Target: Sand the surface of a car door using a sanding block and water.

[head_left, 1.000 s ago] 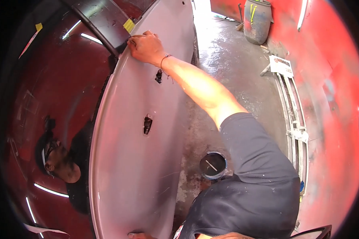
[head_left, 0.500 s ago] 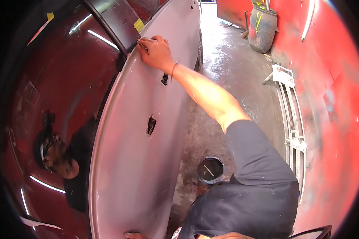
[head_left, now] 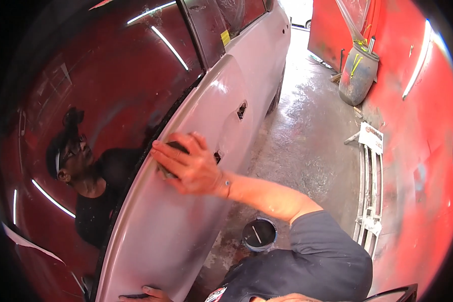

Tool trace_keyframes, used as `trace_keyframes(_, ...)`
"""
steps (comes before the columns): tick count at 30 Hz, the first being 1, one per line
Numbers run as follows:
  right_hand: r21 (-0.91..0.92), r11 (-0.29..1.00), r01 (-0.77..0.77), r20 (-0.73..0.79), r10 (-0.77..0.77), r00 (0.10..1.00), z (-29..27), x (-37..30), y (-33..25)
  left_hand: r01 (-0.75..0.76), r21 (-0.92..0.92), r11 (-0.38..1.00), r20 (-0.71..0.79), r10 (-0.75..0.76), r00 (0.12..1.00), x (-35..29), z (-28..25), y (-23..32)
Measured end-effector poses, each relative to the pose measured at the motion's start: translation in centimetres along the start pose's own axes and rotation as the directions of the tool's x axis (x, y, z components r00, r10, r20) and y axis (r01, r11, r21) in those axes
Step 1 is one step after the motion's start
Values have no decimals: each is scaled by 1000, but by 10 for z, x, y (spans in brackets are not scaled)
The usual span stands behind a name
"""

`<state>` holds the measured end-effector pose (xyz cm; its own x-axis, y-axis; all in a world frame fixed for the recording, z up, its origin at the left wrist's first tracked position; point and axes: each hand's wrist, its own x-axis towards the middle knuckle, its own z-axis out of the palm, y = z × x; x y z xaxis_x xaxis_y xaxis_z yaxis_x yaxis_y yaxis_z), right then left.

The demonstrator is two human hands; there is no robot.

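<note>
A car door (head_left: 151, 221) in grey primer fills the middle, with two ragged-edged handle openings. My right hand (head_left: 194, 166) presses on its upper edge, just under the window. Its fingers are bent over a dark, flat sanding pad (head_left: 178, 146), which shows between the thumb and fingers and below them. Low down, at the picture's bottom edge, my left hand (head_left: 153, 295) rests on the door with fingers stretched out. Most of that hand is cut off, and a dark strip lies beside its fingers.
The dark window glass (head_left: 121, 100) reflects a person and lights. On the wet floor stands a bucket (head_left: 259, 234) with a light stick across it. A pale metal rack (head_left: 370, 186) runs along the red wall (head_left: 418, 151); a barrel (head_left: 358, 73) is further off.
My right hand has slid along the door's upper edge toward me, from the far window corner to near the closer opening. More of my left hand shows. The view has shifted.
</note>
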<state>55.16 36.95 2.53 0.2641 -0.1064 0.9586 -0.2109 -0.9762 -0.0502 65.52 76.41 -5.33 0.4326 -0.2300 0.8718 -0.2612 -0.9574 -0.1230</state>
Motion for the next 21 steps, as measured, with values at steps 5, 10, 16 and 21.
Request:
trace_keyframes(5, -255, 922, -293, -87, 280, 956, -7, 6, 202, -3, -31, 1000, -17, 2, 1000, -9, 15, 13)
trace_keyframes(10, -252, 835, -490, -179, 457, 871, 17, 18, 177, -11, -53, 999, -60, 8, 998, 0, 15, 5)
trace_keyframes(16, -273, 914, -299, 4, 312, 950, -8, 10, 184, 7, -66, 998, -64, -11, 998, -3, 16, 6)
trace_keyframes(21, -325, 794, -514, -53, 527, 848, 13, -21, 146, 15, -83, 996, -56, -20, 998, -1, 12, 5)
